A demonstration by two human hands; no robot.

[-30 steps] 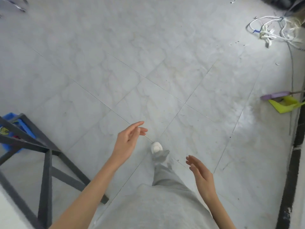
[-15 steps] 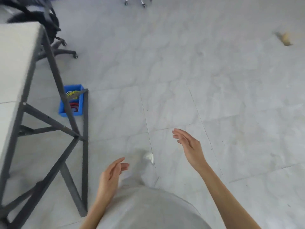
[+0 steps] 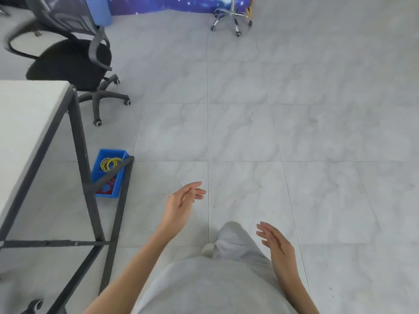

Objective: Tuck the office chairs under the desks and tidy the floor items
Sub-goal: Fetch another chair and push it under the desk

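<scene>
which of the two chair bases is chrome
The far chair base by the starry blue backdrop is shiny chrome; the black mesh chair beside the desk has a dark base.

The floor (image 3: pixel 249 123) is covered with pale grey tiles, marked by a soft marble-like clouding and divided by thin dark joints. A black seat and a dark mesh back are seen on the office chair (image 3: pixel 68 62), with grey armrests and a dark grey base. The desk (image 3: pixel 25 123) is topped in off-white and framed in dark grey metal. A bright blue bin (image 3: pixel 108 174) is found under it, in which yellow rings (image 3: pixel 110 163) and something red are kept. A shiny chrome chair base (image 3: pixel 231 18) is shown far off, before a deep blue backdrop (image 3: pixel 172 3) sprinkled with white star-like dots. Light grey clothing (image 3: pixel 215 286) and a white shoe (image 3: pixel 208 249) are worn.
</scene>
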